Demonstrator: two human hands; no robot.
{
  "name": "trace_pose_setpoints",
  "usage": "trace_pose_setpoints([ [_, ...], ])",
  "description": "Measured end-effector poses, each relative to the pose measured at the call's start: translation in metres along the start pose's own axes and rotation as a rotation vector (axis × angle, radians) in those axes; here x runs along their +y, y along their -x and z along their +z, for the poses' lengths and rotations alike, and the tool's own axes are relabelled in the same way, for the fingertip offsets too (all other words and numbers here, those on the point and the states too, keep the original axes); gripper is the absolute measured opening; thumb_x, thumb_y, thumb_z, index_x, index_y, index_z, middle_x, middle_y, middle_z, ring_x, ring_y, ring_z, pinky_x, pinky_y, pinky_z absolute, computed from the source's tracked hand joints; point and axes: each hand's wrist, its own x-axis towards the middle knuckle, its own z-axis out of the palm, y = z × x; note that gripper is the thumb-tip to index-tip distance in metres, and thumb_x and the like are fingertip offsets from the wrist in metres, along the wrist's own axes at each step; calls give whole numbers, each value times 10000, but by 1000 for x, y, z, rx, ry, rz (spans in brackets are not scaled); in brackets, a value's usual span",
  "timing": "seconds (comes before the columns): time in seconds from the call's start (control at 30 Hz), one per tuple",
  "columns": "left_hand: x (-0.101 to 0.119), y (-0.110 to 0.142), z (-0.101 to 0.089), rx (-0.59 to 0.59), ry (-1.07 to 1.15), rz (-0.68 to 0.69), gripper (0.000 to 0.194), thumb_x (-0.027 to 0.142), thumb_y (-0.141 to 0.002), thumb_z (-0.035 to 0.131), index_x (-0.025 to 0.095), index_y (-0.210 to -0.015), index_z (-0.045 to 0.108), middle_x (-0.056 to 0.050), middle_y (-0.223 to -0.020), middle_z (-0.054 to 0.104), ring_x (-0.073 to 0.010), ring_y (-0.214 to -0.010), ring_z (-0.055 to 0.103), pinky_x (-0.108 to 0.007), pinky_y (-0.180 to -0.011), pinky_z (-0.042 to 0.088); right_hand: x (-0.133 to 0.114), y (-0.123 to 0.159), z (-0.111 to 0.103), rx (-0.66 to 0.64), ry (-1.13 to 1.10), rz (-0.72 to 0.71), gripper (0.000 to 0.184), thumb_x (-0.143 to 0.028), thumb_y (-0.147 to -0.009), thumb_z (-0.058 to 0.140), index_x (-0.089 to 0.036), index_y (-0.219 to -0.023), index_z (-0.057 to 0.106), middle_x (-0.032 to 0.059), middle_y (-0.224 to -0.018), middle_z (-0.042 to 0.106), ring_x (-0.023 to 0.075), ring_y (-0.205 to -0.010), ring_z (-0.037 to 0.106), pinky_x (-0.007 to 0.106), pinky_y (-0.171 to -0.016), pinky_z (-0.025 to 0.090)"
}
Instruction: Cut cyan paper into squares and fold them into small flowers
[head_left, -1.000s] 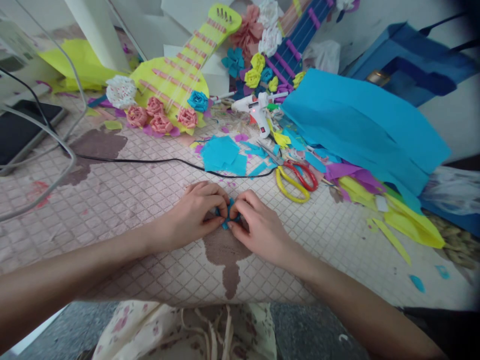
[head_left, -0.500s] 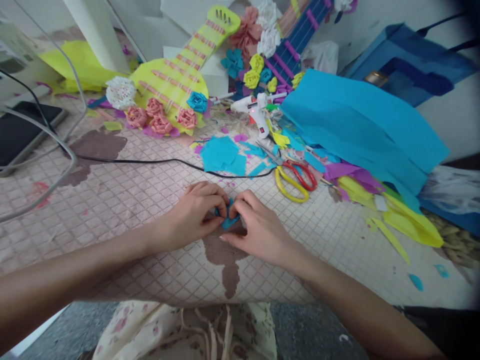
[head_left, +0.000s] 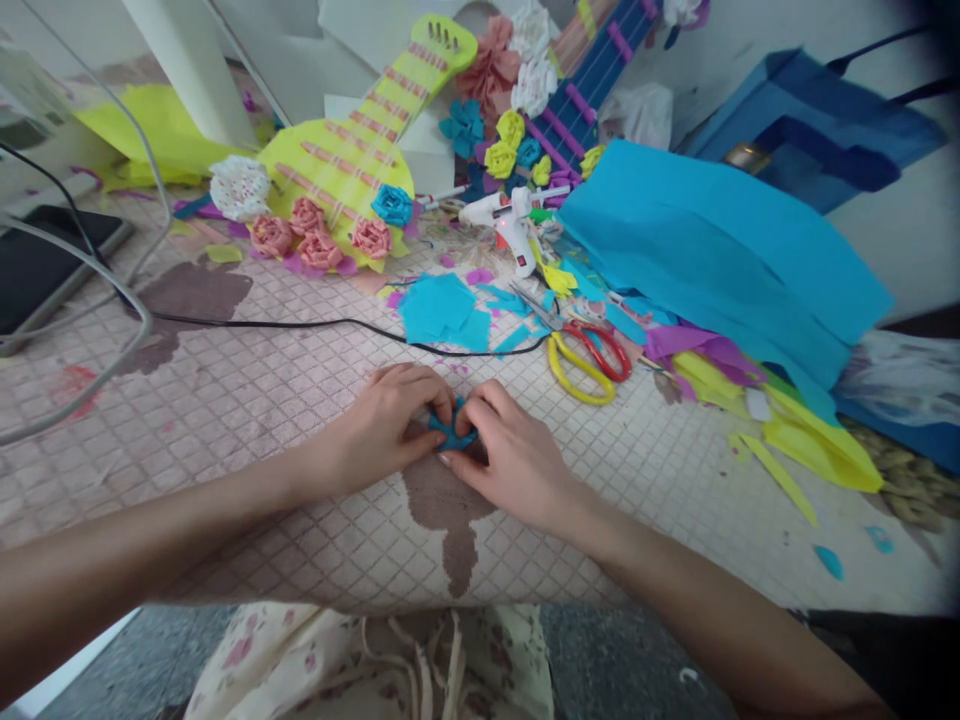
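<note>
Between my two hands, low over the cloth-covered table, is a small crumpled piece of blue paper. My left hand pinches its left side with thumb and fingers. On its right side, the fingers and thumb of my right hand are closed on it too. Both hands cover part of the paper, so its full shape is hidden. Just beyond lies a stack of cut blue paper pieces. Scissors with one red and one yellow handle rest to the right of the stack.
A white glue gun lies among paper scraps. Behind are a yellow paper guitar with paper roses and a dark blue one. Large blue sheets spread at right. A black cable crosses the table; a phone lies left.
My right thumb has come up against the lower edge of the blue paper, closing the gap seen before. My left hand stays nearly in place.
</note>
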Motion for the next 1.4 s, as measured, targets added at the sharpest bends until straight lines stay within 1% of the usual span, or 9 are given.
trace_pose_setpoints([
  [0.23, -4, 1, 0, 60, 76, -67, 126, 120, -791, 514, 181, -878, 581, -20, -893, 647, -175, -870, 585, -342, -839, 425, 2, 0, 1, 9, 4, -8, 177, -317, -809, 596, -187, -882, 499, 52, -990, 503, 166, -806, 540, 277, -590, 422],
  [0.37, 0, 2, 4, 72, -66, -65, 160, 268, -768, 616, 186, -891, 557, -39, -932, 627, -239, -948, 553, -407, -858, 389, 4, 1, 2, 16, -26, -15, 157, -302, -817, 582, -195, -893, 496, 51, -996, 493, 167, -811, 536, 285, -610, 431],
  [0.47, 0, 3, 9, 87, -126, -57, 185, 273, -748, 637, 192, -881, 538, -37, -931, 615, -248, -954, 541, -403, -842, 381, 7, 1, -2, -11, -111, -36, 163, -297, -820, 593, -203, -904, 490, 42, -991, 480, 151, -782, 525, 289, -638, 448],
  [0.6, -2, 3, 11, 84, -128, -49, 191, 286, -761, 632, 197, -892, 524, -32, -933, 613, -238, -940, 539, -395, -835, 372, 12, 1, -9, -22, -225, -34, 78, -168, -857, 519, -202, -903, 467, 44, -987, 452, 140, -787, 515, 300, -703, 466],
  [0.73, -1, 2, 10, 70, -118, -58, 195, 283, -763, 634, 197, -898, 523, -34, -940, 615, -241, -952, 536, -402, -837, 369, 20, 0, -13, -30, -278, -72, 157, -57, -822, 490, -203, -875, 464, 37, -968, 451, 143, -831, 513, 301, -743, 455],
  [0.97, -2, 3, 4, 51, 2, -75, 185, 325, -797, 615, 202, -919, 550, -31, -948, 629, -225, -934, 554, -401, -854, 384, 32, -4, -13, 55, -450, 3, 27, -187, -866, 516, -200, -870, 493, -1, -833, 528, 113, -703, 517, 250, -636, 431],
  [1.1, -3, 5, 1, 188, 133, -119, 132, 316, -874, 508, 198, -901, 561, -27, -871, 619, -186, -832, 564, -338, -766, 428, 33, -7, -12, 95, -419, 32, 20, -209, -870, 505, -195, -856, 507, 5, -817, 544, 121, -706, 523, 258, -635, 422],
  [1.17, -3, 7, 1, 225, 51, -104, 140, 332, -853, 544, 196, -884, 565, -35, -882, 610, -203, -868, 547, -348, -779, 422, 33, -11, -12, 100, -387, 32, 24, -200, -860, 512, -193, -837, 514, 8, -819, 549, 124, -711, 521, 261, -641, 419],
  [1.4, -1, 4, 5, 97, -233, -82, 349, 358, -713, 700, 209, -989, 546, -65, -1043, 591, -273, -995, 494, -443, -858, 363, 33, -34, -19, -44, -287, -81, 112, -149, -791, 585, -185, -884, 534, 1, -823, 557, 120, -719, 520, 243, -631, 390],
])
